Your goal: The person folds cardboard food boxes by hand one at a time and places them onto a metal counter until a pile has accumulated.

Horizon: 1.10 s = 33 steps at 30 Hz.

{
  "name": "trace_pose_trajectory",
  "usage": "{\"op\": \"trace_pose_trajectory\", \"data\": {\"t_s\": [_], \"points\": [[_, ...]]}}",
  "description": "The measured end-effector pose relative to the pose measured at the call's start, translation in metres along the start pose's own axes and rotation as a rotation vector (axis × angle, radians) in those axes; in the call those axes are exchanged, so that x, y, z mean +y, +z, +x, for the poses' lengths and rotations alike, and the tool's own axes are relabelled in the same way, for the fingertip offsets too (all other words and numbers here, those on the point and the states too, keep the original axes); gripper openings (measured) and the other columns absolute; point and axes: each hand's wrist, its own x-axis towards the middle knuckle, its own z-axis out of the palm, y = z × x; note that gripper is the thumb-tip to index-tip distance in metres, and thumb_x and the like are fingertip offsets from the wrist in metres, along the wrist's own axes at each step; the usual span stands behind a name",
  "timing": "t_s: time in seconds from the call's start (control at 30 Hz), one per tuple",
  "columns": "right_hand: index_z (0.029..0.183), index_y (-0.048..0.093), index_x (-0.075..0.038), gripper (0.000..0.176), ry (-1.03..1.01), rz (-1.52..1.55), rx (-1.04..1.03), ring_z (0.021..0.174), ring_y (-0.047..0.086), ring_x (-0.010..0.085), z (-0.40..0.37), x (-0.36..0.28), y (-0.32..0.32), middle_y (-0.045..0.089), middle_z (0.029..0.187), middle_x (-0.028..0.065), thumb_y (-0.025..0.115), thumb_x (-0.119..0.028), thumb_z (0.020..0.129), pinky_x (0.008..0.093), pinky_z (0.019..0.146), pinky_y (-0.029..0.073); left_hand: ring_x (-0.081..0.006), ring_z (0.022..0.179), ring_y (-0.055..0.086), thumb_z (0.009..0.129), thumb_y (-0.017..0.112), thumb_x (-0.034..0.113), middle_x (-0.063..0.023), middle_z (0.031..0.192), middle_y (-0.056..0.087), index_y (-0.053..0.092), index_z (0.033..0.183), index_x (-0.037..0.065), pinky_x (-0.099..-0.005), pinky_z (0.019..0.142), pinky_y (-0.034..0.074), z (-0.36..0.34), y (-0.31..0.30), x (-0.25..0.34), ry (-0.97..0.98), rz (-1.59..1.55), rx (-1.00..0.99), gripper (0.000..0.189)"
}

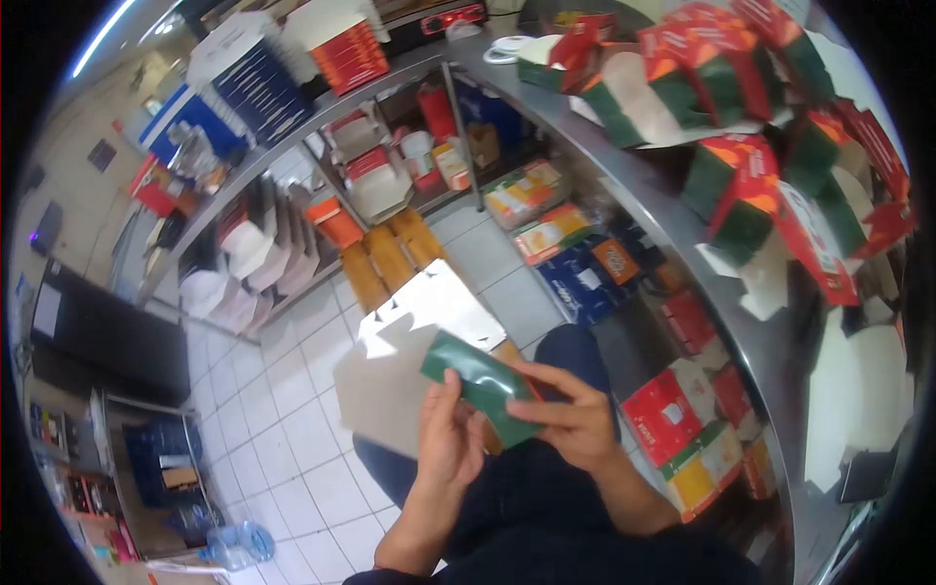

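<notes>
Above my lap I hold a partly folded cardboard box [478,383] with a glossy green side panel facing up. A plain greyish-beige flap [385,385] spreads out from it to the left. My left hand [450,429] grips the panel's lower left edge, thumb on top. At the right end, my right hand [570,414] has its fingers closed on the green panel, and a bit of red shows there. Just beyond lies a flat white cardboard sheet [439,302] on a wooden slatted bench [395,255]. The box's underside is hidden.
On the right, a curved metal counter [726,322] carries several folded red-and-green boxes [746,190]. Printed cartons [673,414] sit under it. Stacked blue boxes [249,83] stand at the back left. A water bottle [239,544] lies on the tiled floor [292,429].
</notes>
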Motion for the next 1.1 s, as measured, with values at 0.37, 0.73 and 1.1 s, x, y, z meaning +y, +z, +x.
{"op": "trace_pose_trajectory", "data": {"t_s": [0.37,0.73,1.1], "points": [[0.123,0.074,-0.007,0.045,-0.043,-0.048,0.396,0.120,0.060,0.0358,-0.009,0.006,0.041,0.049,0.139,0.0214,0.084,-0.022,0.082,0.0422,0.103,0.051,-0.0152,0.107,0.063,0.107,0.053,0.024,-0.0087,0.115,0.066,0.058,0.126,-0.002,-0.0301,0.090,0.053,-0.042,0.002,-0.043,0.231,0.132,-0.137,0.032],[0.141,0.051,0.003,0.062,0.026,0.133,0.404,0.138,0.041,0.0346,0.012,-0.004,0.024,0.039,0.147,0.0239,0.037,-0.048,0.108,0.0432,0.115,0.031,-0.0187,0.091,0.056,0.102,0.058,0.032,-0.0058,0.093,0.058,0.059,0.109,-0.003,-0.0316,0.088,0.044,-0.043,-0.044,0.024,0.564,0.999,-0.351,0.036],[0.113,0.076,-0.011,0.027,0.066,-0.242,0.380,0.127,0.053,0.0307,0.027,-0.035,0.021,0.046,0.138,0.0182,0.079,-0.014,0.087,0.0395,0.105,0.047,-0.0156,0.071,0.042,0.096,0.066,0.018,-0.0035,0.075,0.043,0.051,0.076,0.002,-0.0297,0.066,0.036,-0.026,-0.025,0.032,0.704,0.977,-0.086,0.029]]}}
